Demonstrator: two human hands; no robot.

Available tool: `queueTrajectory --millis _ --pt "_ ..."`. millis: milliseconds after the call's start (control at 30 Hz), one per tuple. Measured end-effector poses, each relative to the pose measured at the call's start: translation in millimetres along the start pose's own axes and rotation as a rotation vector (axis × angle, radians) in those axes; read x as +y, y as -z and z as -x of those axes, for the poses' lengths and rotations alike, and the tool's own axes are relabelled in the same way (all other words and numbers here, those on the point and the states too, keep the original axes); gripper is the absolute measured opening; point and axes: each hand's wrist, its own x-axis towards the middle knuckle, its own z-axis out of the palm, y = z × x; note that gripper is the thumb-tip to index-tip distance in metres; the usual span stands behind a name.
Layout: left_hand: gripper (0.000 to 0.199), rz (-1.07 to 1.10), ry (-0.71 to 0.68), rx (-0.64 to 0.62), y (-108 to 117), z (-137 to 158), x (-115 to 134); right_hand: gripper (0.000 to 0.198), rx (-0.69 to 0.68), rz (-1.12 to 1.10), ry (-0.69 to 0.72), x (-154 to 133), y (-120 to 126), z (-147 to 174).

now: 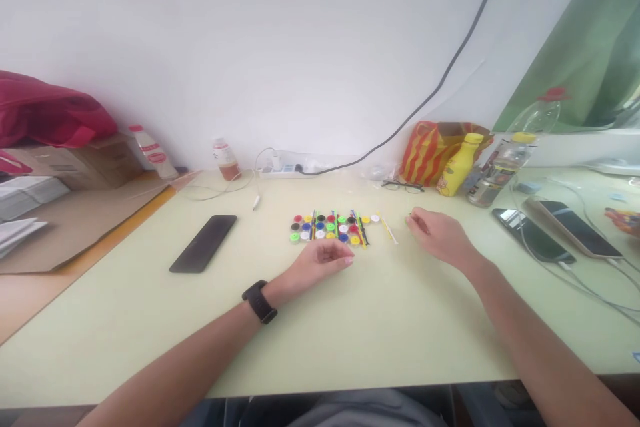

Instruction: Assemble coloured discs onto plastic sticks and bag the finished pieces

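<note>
Round caps (321, 227) in red, black, white, green, blue and yellow lie in rows on the table. Thin coloured sticks (313, 225) run between some of their columns. To the right of a white cap (375, 218) lies a separate pair of yellow and white sticks (389, 228). My left hand (325, 260), below a black wristwatch (260, 301), rests just in front of the caps with fingers curled in and nothing visible in them. My right hand (440, 233) is right of the loose sticks, its fingertips pinched; a small dark speck shows there, too small to name.
A black phone (203, 243) lies on the left of the table (350, 340). Two phones with cables, one a dark phone (533, 235), lie right. Along the wall stand a drink bottle (227, 160), a power strip (283, 171), a striped bag (420, 153) and a yellow bottle (460, 167).
</note>
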Motion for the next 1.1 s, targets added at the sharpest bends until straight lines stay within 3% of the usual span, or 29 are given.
queueTrajectory --millis 100,167,500,633,733,800,1100 --pt "0.027 -0.020 0.002 -0.005 -0.1 -0.6 0.5 0.030 -0.177 0.107 0.005 8.2 -3.8 -0.3" --pt "0.027 -0.035 0.001 -0.006 0.2 -1.0 0.1 0.031 -0.210 0.137 -0.015 10.5 -6.4 -0.1" --pt "0.027 -0.065 -0.025 -0.040 1.6 -1.0 -3.1 0.009 0.018 0.176 -0.095 23.4 -6.3 -4.3" --pt "0.026 -0.076 -0.039 -0.054 1.7 -1.5 -3.4 0.013 0.081 0.020 0.102 7.2 -19.1 -1.5" --pt "0.025 -0.086 -0.048 -0.054 1.5 -1.7 -3.8 0.021 0.058 -0.042 0.286 -4.5 -31.8 2.3" --pt "0.025 -0.089 -0.050 -0.051 1.3 -1.7 -3.9 0.025 0.031 -0.037 0.334 -8.5 -38.1 3.9" --pt "0.025 -0.100 -0.048 -0.060 0.1 -1.6 -2.1 0.021 -0.039 0.008 0.179 -9.8 -39.7 1.1"
